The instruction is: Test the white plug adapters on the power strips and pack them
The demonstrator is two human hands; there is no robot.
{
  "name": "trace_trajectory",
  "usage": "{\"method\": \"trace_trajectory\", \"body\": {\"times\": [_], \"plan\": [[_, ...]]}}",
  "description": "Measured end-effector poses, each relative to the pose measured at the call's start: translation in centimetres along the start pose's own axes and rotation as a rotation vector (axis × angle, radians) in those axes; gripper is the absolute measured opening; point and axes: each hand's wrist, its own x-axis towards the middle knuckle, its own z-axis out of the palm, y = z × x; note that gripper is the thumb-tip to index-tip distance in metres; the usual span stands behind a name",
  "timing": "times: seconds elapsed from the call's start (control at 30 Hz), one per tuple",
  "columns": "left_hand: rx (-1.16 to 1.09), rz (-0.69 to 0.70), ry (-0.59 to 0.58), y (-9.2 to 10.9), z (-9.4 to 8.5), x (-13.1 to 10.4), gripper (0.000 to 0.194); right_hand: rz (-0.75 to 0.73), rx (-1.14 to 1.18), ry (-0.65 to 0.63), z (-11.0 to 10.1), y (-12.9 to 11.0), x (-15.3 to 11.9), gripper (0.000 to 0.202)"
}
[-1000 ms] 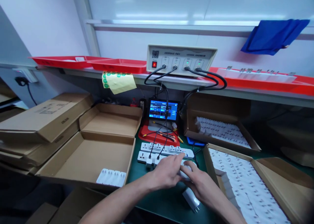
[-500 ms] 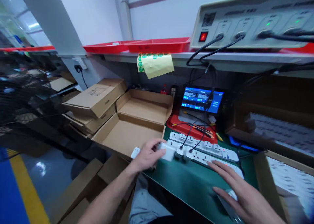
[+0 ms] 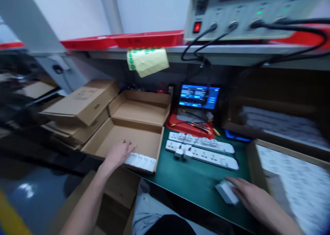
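My left hand point(image 3: 119, 155) is inside the open cardboard box point(image 3: 139, 133), its blurred fingers spread over the left end of a row of white plug chargers point(image 3: 142, 162). That row lies along the box's front wall; what is under the palm is hidden. On the right, my right hand point(image 3: 247, 192) has its fingers closed around the right side of a white block-shaped charger point(image 3: 227, 192), just above the green mat point(image 3: 192, 180). Two white power strips point(image 3: 206, 155) lie between my hands, with cabled plugs in the nearer one.
Closed cardboard boxes point(image 3: 79, 101) are stacked at left. A lit screen point(image 3: 198, 97) stands behind a red tray point(image 3: 170, 120). Boxes of white pieces point(image 3: 294, 176) fill the right side. Overhead, a shelf point(image 3: 180, 50) carries red trays and a tester point(image 3: 232, 15) with hanging cables.
My left hand has moved left from beside the power strips into the box, and the charger it held no longer shows. The right hand's charger is more exposed. The view has shifted right.
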Motion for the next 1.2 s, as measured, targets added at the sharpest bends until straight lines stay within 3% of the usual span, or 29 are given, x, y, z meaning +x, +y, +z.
{"method": "trace_trajectory", "body": {"times": [0.1,0.2,0.27,0.33,0.4,0.47,0.57,0.63,0.8,0.93,1.07,1.2], "plan": [[-0.012,0.213,0.196,4.6,2.1,1.2,0.042,0.108,-0.108,-0.167,-3.2,-3.5,1.3,0.04],[-0.173,0.637,0.135,12.7,5.8,0.6,0.027,0.174,-0.133,-0.23,-5.2,-4.8,3.0,0.029],[-0.177,0.843,0.021,18.7,8.4,-0.8,0.032,0.207,-0.074,-0.177,-5.7,-4.6,3.6,0.026],[-0.107,1.008,-0.067,24.1,10.6,-2.0,0.049,0.252,0.082,-0.073,-5.9,-3.8,3.7,0.03],[-0.052,1.113,-0.126,28.2,12.0,-2.4,0.064,0.307,0.324,0.051,-6.0,-2.9,3.3,0.038],[-0.035,1.088,-0.177,30.8,12.6,-2.0,0.058,0.348,0.598,0.169,-6.1,-2.1,2.8,0.048],[-0.125,0.945,-0.291,31.6,12.6,-1.0,0.028,0.343,0.913,0.256,-6.2,-1.7,2.2,0.06],[-0.275,0.845,-0.368,30.7,12.6,-0.8,0.023,0.326,1.003,0.229,-6.1,-1.9,2.4,0.062],[-0.976,0.433,-0.509,26.7,11.7,-1.5,0.031,0.315,1.03,0.138,-5.7,-3.2,4.3,0.054],[-1.397,0.198,-0.516,24.3,9.4,-1.5,0.061,0.218,0.975,0.134,-6.2,-4.0,5.7,0.051],[-1.454,0.168,-0.413,23.3,7.2,-0.7,0.063,0.167,0.774,0.195,-7.0,-4.4,6.2,0.035],[-1.338,0.278,-0.277,23.3,6.3,0.2,0.052,0.171,0.484,0.173,-7.6,-4.8,6.3,0.024]]}}
